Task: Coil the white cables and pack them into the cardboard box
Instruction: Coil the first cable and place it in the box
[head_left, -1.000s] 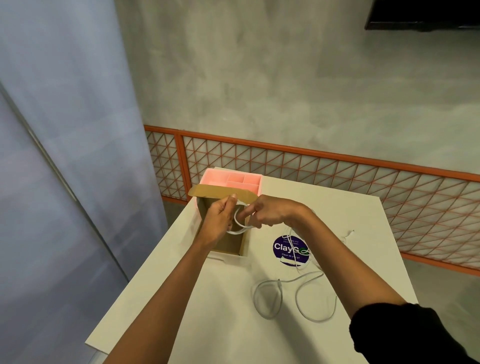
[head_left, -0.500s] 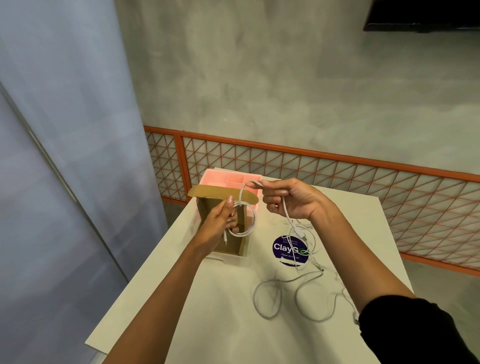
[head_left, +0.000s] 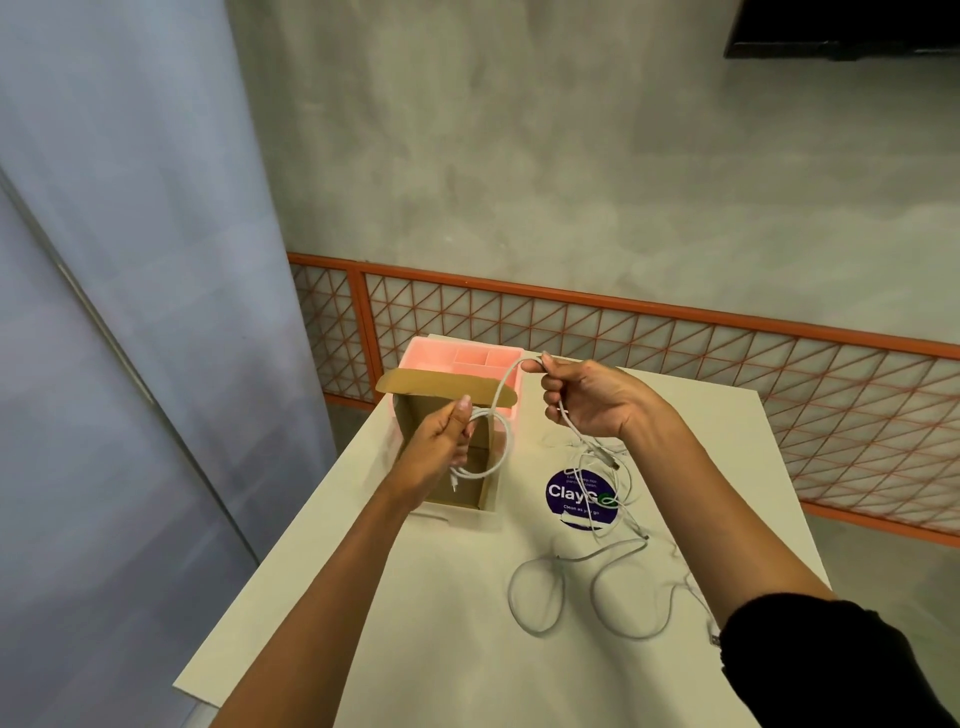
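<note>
- White cable (head_left: 510, 444) forms a small coil above the open cardboard box (head_left: 436, 387), at ten o'clock on the surface (head_left: 415, 639).
- Left hand (head_left: 441, 447): grip pinching the coil's loops.
- Right hand (head_left: 587, 397): grip curled round the same cable's free run, at one o'clock from the coil.
- More white cables (head_left: 511, 597) lie loose at four o'clock of the box, beside a purple sticker (head_left: 563, 493).

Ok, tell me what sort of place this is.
Probably a shared indoor area, such as a canteen or office pantry, though I cannot be sure. The white table carries a round purple "ClayGo, Clean as you go" sticker; behind it run an orange lattice panel and a bare concrete wall.
</note>
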